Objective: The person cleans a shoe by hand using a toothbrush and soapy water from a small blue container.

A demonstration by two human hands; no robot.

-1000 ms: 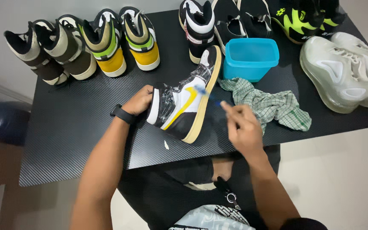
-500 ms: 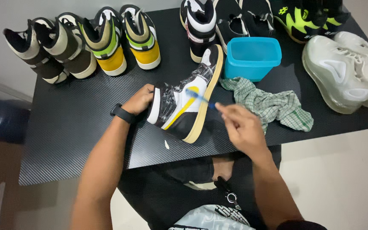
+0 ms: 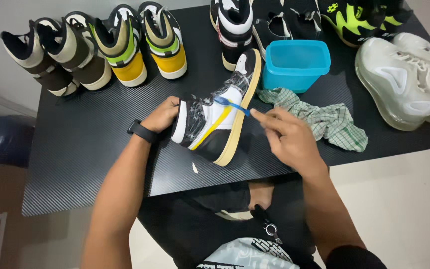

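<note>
A black, white and yellow high-top sneaker lies on its side on the black table, sole turned to the right. My left hand, with a black watch on the wrist, grips its ankle collar. My right hand pinches a blue toothbrush, whose head rests on the sneaker's white side panel. The brush handle's rear end is hidden in my fingers.
A blue plastic tub stands just behind the sneaker, with a green checked cloth beside it. Several high-top sneakers line the back left, more dark shoes the back, pale chunky shoes the right. A small white scrap lies near the front edge.
My right hand has swept the toothbrush up and left, from beside the sole to the sneaker's side panel. The left hand keeps holding the collar; the sneaker has barely shifted.
</note>
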